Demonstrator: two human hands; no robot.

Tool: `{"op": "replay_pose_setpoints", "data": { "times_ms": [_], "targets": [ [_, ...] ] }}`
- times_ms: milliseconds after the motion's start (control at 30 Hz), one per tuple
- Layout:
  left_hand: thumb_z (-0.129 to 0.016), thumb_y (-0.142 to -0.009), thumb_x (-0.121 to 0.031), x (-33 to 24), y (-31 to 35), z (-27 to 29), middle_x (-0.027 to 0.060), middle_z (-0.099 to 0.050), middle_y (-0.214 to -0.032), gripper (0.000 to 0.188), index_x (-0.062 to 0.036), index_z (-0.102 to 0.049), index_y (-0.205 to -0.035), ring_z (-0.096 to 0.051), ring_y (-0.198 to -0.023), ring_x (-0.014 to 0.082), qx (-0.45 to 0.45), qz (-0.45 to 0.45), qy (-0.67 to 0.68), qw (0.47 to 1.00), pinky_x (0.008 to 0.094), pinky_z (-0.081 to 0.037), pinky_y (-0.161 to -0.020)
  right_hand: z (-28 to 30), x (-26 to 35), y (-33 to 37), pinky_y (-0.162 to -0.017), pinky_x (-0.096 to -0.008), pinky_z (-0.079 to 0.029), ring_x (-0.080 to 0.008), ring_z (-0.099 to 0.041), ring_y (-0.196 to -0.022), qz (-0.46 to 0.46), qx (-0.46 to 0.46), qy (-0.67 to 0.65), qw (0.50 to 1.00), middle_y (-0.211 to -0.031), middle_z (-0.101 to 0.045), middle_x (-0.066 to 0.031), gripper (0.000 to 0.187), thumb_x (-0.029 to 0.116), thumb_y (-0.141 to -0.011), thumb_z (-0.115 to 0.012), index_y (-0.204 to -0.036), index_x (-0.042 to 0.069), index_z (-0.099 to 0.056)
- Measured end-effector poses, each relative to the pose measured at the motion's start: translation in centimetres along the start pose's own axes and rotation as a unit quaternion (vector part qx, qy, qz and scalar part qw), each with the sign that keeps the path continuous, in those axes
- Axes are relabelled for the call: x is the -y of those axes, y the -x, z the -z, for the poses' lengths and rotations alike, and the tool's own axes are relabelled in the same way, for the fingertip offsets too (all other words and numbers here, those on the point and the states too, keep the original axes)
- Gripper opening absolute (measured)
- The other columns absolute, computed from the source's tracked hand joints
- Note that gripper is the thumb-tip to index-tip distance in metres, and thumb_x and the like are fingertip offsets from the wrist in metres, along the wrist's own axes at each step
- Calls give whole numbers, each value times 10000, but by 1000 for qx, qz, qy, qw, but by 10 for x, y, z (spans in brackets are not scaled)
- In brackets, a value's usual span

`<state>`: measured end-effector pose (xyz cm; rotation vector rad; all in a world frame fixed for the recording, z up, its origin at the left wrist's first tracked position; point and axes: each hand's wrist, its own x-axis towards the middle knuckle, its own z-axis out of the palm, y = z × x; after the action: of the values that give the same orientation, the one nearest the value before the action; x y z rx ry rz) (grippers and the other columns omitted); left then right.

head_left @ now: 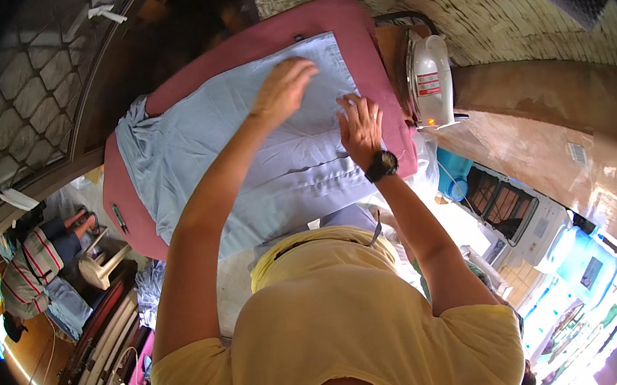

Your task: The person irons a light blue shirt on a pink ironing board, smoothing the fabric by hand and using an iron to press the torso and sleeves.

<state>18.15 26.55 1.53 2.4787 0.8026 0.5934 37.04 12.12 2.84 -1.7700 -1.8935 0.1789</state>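
Observation:
A light blue cloth [242, 147], probably a garment, lies spread over a maroon-covered table [358, 27]. Its left end is bunched up, and a seam with creases runs across its near right part. My right hand [361, 129], with a dark watch on the wrist, rests on the cloth's right edge, fingers spread. Over the upper middle of the cloth is my left hand [285, 89], slightly blurred, its fingers stretched out and holding nothing; whether it touches the fabric I cannot tell. A white iron [432, 76] stands at the table's right end, an orange light glowing on it.
A slim dark object like a pen [120, 218] lies on the table's left end. Farther left, a person in a striped shirt [32, 269] is near a beige plastic stool [100, 269]. A metal lattice [37, 79] rises at the far left. Blue containers [454, 172] stand right.

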Motion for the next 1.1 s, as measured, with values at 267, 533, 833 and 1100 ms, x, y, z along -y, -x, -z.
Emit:
{"op": "replay_pose_setpoints", "data": {
  "times_ms": [267, 533, 833, 1100],
  "targets": [
    [-425, -988, -539, -17, -43, -35, 22, -239, -1611, 698, -137, -276, -1539, -158, -1506, 234, 14, 60, -194, 979, 485, -161, -1216, 50, -69, -13, -921, -602, -350, -482, -456, -1081, -206, -150, 229, 939, -1252, -485, -275, 431, 336, -921, -614, -1209, 19, -566],
    [-478, -1005, -419, -22, -59, -30, 31, -412, -1491, 483, -163, -476, -1415, -360, -1382, 269, -30, 62, -131, 989, 509, -285, -1133, 108, -161, -67, -769, -520, -514, -489, -633, -868, -263, -59, 19, 963, -910, -677, -284, 614, 588, -864, -649, -1019, -5, -629],
    [-540, -969, -131, 25, -93, 0, 61, -664, -1200, 278, -120, -599, -1241, -596, -1125, 284, -20, 39, -10, 999, 379, -476, -931, 124, -23, -55, -636, -416, -528, -367, -679, -764, -84, -28, -10, 996, -800, -674, -227, 455, 463, -886, -681, -1005, 23, -684],
    [-441, -916, 82, 47, -90, 13, 74, -682, -1217, 424, -83, -521, -1298, -652, -1108, 233, 5, 130, 218, 967, 340, -498, -966, 48, 19, -60, -470, -485, -507, -425, -653, -586, -132, -20, 59, 989, -627, -639, -228, 556, 568, -865, -666, -809, 18, -613]
  ]
}}
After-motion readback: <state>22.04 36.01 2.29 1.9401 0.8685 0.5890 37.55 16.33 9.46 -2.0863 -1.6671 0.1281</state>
